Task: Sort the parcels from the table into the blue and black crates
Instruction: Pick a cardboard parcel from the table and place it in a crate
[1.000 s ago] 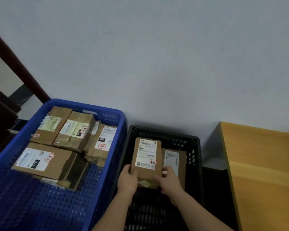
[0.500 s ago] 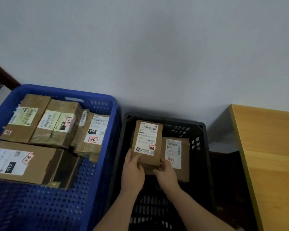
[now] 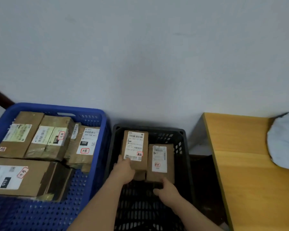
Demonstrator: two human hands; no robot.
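A: What could go wrong here?

B: The parcel (image 3: 135,148) is held inside the black crate (image 3: 182,137), at its far left, propped on something underneath that cannot be made out. The left hand (image 3: 123,170) is curled around its near left corner. If that hold were let go while the parcel sits tilted, a slide toward the near wall could be expected, or a knock against the second parcel (image 3: 160,161) just beside it.

A: And the right hand (image 3: 167,191)?

B: It is seen at the near edge of the second parcel; whether its fingers are closed on that parcel or only touching it cannot be told.

A: Any other risk?

B: A mis-sort is possible; it is judged that the red-ringed stamps decide the crate, and those are blurred.

A: What can be read?

B: In the blue crate (image 3: 97,117), "060" is printed on one label (image 3: 88,140), and "010" on two others. On the held parcel only barcodes and rows of digits too blurred to be read are seen. No brand can be read. A pale bag (image 3: 284,140) lies at the far right of the worktop (image 3: 240,164).
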